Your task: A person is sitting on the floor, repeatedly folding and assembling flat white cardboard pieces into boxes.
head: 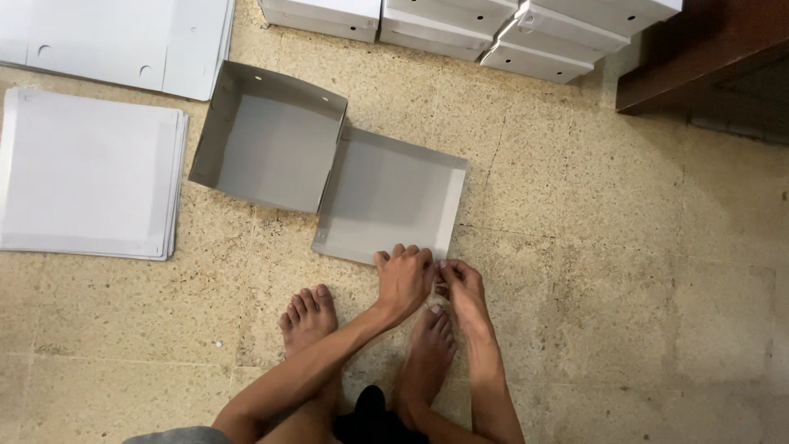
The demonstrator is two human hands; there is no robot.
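Head view: both hands, left hand [403, 279] and right hand [462, 284], pinch the empty grey box's [386, 197] corner.

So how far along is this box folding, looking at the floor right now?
Done: the box's base half has its walls up, and finished boxes are stacked at the top. In hand: the left hand and right hand press the lid half's near corner, whose front edge lies flat. Left: a stack of flat blanks waits unfolded.
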